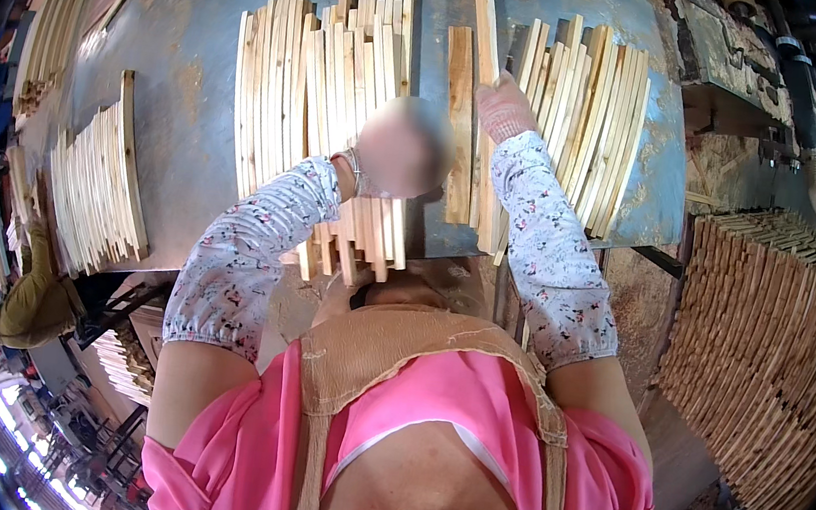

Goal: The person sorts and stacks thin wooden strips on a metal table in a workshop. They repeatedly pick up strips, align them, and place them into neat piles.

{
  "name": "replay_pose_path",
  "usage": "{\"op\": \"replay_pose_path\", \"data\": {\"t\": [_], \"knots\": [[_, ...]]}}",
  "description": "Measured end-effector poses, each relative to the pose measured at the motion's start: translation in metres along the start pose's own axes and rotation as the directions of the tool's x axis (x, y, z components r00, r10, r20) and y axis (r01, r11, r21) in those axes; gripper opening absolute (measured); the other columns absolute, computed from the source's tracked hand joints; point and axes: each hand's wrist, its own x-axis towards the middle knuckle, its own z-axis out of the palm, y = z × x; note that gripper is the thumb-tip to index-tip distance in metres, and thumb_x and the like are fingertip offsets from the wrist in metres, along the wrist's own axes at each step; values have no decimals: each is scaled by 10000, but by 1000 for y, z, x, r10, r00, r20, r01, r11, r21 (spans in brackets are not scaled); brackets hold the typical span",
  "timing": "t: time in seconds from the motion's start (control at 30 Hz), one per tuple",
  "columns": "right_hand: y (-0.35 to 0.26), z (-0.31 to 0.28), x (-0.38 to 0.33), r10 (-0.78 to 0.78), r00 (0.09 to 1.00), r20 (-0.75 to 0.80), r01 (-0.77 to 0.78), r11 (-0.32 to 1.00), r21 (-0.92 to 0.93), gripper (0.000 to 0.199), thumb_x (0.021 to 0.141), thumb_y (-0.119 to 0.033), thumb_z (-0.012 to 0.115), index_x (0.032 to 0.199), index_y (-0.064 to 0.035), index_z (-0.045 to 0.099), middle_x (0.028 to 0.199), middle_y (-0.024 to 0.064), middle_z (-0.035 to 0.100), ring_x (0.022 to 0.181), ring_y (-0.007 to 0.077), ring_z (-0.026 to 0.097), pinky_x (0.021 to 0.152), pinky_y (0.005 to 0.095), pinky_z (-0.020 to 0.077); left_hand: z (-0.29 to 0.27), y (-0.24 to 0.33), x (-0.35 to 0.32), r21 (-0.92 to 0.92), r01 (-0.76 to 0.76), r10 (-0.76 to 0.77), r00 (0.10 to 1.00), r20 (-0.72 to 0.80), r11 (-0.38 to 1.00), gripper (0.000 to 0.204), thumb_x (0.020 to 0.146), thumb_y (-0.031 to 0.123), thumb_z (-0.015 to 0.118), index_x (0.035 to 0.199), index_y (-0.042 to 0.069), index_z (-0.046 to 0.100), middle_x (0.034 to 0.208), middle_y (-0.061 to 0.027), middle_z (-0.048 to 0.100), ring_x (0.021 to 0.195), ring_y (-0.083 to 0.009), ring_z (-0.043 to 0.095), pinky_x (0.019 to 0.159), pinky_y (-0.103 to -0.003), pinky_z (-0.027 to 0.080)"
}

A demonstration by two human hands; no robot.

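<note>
Grey-blue, dust-streaked metal worktable. Bearing: fanned row of pale curved wooden slats at centre; second such row at right; smaller stack of pale slats at left edge; two darker flat wooden strips between the rows.

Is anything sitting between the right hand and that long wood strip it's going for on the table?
Nothing visible. The right hand already lies on the long wood strip, between the middle stack and the right stack on the blue table. The left hand is blurred; its grip cannot be told.
</note>
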Motion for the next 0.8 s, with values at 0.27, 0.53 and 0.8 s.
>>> {"op": "replay_pose_path", "data": {"t": [0.27, 0.53, 0.8], "knots": [[13, 2, 2, -42, 999, 6, 42, 997, 59, 680, 958, -404, 589, 1522, -26, 558, 1389, 300, 680, 1299, 452, 654, 1142, 484, 486, 1, 46, 20, -491, 570, -597, 793, 121, 658, 615, 973, 401, 651, 1448, 28, 535, 1264, -222, 687, 1209, -346, 666, 987, -460, 562], [23, 30, -16, 96, 995, 25, -98, 981, 170, 729, 929, -454, 659, 1424, 79, 614, 1283, 343, 710, 1240, 436, 687, 1101, 459, 502, 42, 75, 41, -977, 183, -842, 505, 190, -111, 647, 989, 320, 634, 1542, 10, 507, 1515, -265, 589, 1418, -419, 556, 1198, -444, 435], [4, 81, -46, -121, 976, 180, 78, 970, 229, 528, 968, -406, 680, 1258, 35, 706, 1146, 273, 757, 1089, 420, 719, 960, 457, 546, 30, 93, 1, -900, 428, -893, 372, 254, -77, 712, 995, 322, 604, 1633, 122, 358, 1648, -237, 416, 1385, -499, 553, 1159, -521, 471]]}}
